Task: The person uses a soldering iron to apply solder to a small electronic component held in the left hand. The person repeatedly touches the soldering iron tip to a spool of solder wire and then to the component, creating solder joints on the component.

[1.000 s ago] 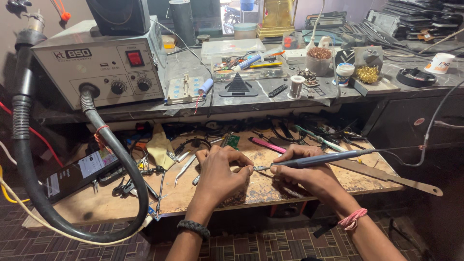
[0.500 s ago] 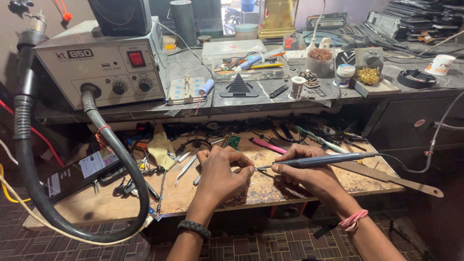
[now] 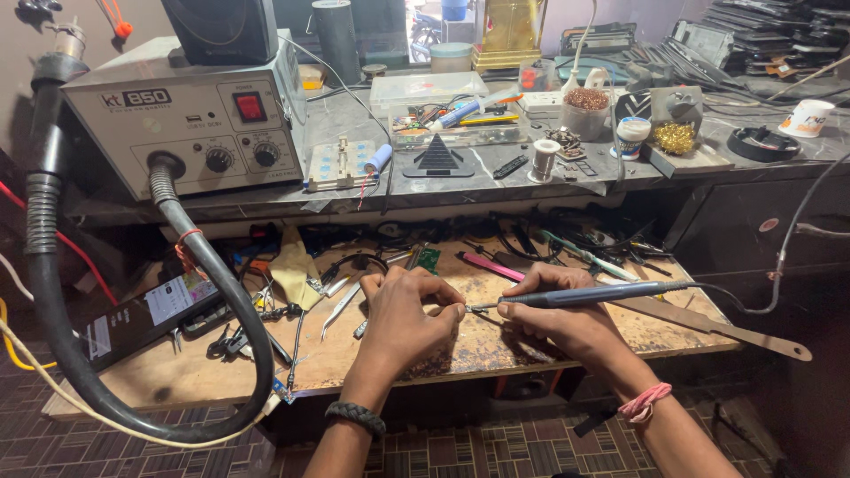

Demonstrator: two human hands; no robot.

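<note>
An electronics repair workshop. A grey hot-air rework station with dials, a red switch and a thick black hose stands on a cluttered shelf. Beside it lie a clear plastic parts box, a spool of solder wire and small jars. The scorched wooden work board below carries tweezers, a small green circuit board, cables and a dark phone. A corded soldering pen is in use. Stacked phone parts fill the far right corner.
</note>
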